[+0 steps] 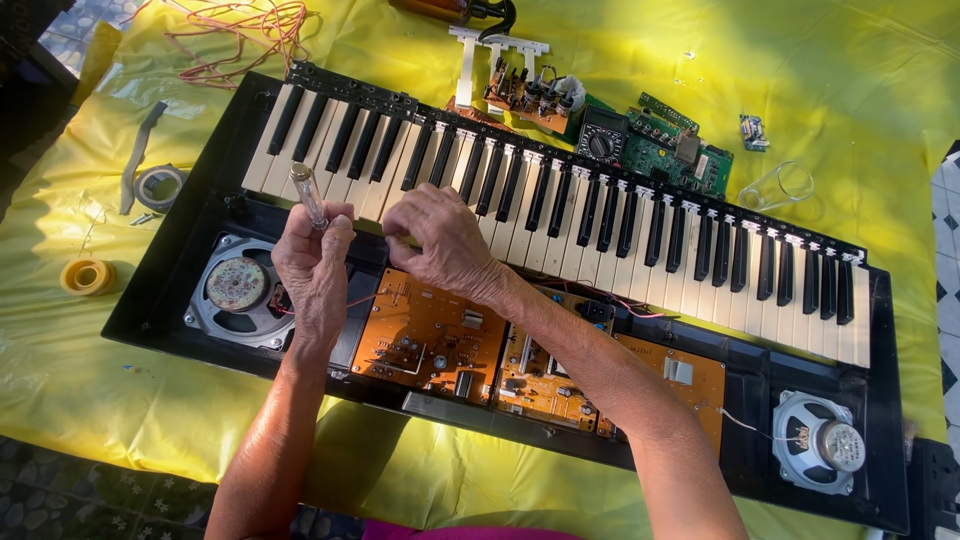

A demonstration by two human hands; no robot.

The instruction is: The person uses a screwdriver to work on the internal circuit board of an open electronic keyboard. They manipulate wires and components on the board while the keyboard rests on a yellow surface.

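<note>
Keyboard (560, 200) opened, boards bare, keys seated — left hand (312, 262) clamped on screwdriver (309, 195), right hand (440, 240) pinched together beside it

A yellow sheet (600, 60) covers the worktop, creased and glossy under strong, warm sunlight that throws hard shadows. Dark patterned floor tiles (90, 495) show along the bottom left edge. Pale tiles (70, 25) show at the top left corner, and black-and-white tiles (945, 230) at the right edge.
</note>
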